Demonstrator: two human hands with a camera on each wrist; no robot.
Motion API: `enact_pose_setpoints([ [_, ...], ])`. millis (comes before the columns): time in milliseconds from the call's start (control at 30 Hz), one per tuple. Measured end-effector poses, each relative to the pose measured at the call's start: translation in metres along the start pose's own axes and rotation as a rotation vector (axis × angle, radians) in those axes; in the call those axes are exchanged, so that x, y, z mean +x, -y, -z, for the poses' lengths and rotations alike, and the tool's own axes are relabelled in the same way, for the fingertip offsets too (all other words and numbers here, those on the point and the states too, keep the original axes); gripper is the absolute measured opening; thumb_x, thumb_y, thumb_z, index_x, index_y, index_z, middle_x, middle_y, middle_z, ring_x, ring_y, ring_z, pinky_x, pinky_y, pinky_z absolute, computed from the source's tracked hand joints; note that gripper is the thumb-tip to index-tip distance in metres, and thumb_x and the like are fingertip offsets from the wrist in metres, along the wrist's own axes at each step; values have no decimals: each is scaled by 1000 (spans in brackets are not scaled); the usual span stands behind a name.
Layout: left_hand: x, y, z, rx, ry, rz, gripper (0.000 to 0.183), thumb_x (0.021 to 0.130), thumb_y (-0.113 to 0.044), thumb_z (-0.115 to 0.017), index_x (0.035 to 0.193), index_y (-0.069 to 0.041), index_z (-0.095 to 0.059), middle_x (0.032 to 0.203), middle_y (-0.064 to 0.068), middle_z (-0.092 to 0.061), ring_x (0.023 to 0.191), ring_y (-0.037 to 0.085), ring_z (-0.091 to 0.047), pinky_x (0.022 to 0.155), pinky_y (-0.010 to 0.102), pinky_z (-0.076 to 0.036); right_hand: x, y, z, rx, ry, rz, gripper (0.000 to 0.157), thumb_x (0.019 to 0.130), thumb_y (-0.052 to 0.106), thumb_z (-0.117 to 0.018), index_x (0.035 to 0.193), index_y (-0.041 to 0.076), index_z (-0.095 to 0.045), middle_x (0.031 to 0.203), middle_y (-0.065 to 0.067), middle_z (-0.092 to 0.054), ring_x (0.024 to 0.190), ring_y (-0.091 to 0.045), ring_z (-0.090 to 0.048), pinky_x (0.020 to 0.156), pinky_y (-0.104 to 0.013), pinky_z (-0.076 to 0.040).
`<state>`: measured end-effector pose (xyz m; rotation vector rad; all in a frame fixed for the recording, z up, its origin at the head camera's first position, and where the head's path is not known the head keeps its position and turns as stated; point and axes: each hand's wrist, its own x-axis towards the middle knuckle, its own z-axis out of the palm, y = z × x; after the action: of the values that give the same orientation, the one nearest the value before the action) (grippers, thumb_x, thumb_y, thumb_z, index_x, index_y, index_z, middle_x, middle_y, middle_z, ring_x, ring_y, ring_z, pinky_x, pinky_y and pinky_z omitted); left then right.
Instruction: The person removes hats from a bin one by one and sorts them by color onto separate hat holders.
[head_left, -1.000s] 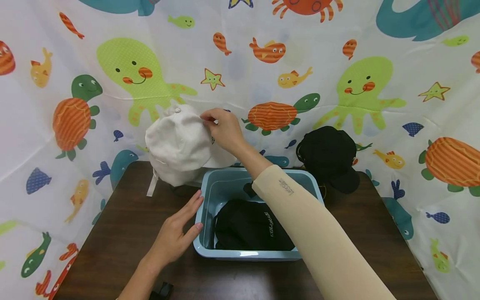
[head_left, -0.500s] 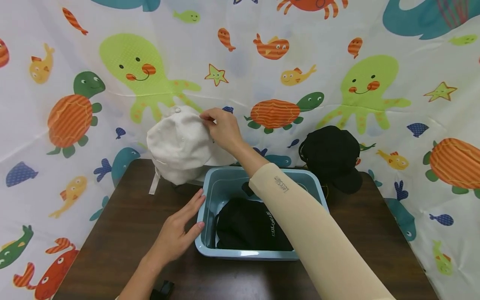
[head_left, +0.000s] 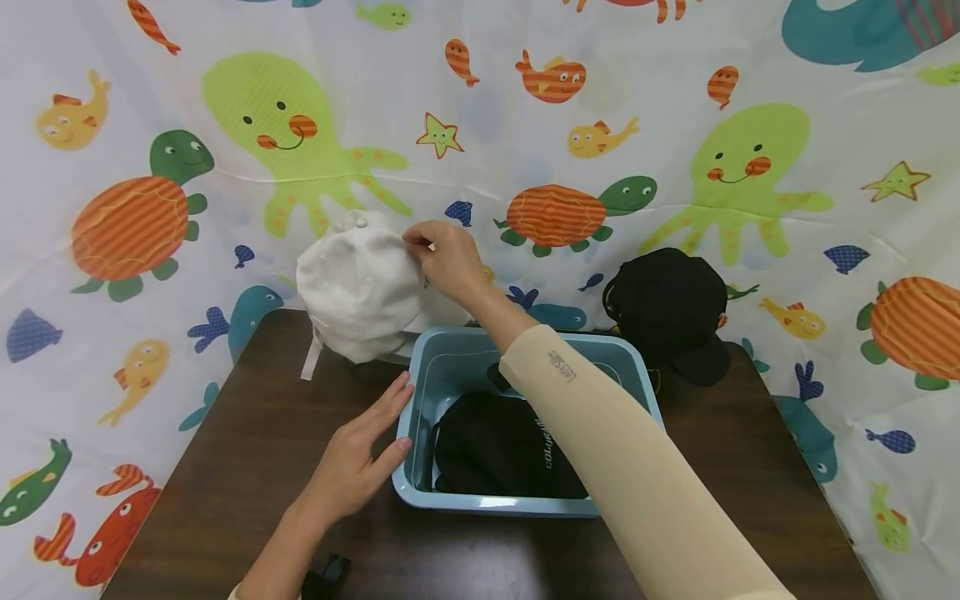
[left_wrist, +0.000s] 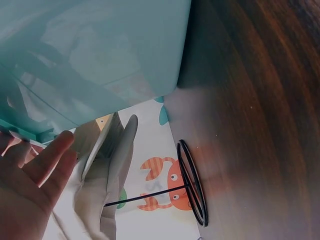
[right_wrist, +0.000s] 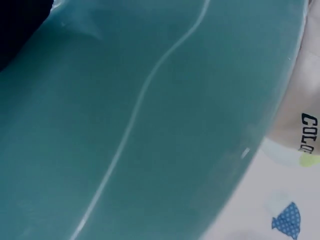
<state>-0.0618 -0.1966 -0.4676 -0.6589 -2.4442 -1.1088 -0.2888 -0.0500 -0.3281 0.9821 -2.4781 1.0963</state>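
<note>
A white baseball cap (head_left: 356, 287) sits at the back left on a black wire stand (left_wrist: 192, 182), whose round base shows in the left wrist view. My right hand (head_left: 453, 262) pinches the cap's front between thumb and fingers. In the right wrist view, dark lettering shows on part of the cap (right_wrist: 295, 110); the hand itself is out of that view. My left hand (head_left: 348, 462) touches the left rim of a light blue plastic bin (head_left: 495, 503) with fingers extended. Inside the bin lies a black cap (head_left: 487, 450) with pale lettering, partly hidden by my right forearm.
Another black cap (head_left: 663, 292) stands at the back right, raised above the dark wooden table (head_left: 247, 450). A small black object (head_left: 327, 575) lies near the front left. Behind everything hangs a white curtain (head_left: 510, 150) printed with sea animals.
The head view has shifted slightly, so the curtain's prints sit a little lower left or higher in frame. Both hands keep the same places on the white cap and the bin.
</note>
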Motion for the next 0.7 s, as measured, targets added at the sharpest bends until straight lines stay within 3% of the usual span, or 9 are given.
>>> enact_pose_setpoints([
  [267,1,0,0,-10,-3,8,66,97,-11,-67,159,-12,-46,166,6,-39,148,21,-44,117,15,-26,-4,1,-4,11,17,24,18,101,5,-68,115,3,-79,116,-9,-77,109,-20,-71,92,-21,-53],
  [700,4,0,4,-8,1,-3,66,97,-10,-68,159,-10,-46,166,7,-39,148,20,-44,116,15,-27,-7,-2,-5,-26,87,-31,21,103,6,-65,119,4,-78,120,-8,-76,111,-20,-71,94,-24,-54],
])
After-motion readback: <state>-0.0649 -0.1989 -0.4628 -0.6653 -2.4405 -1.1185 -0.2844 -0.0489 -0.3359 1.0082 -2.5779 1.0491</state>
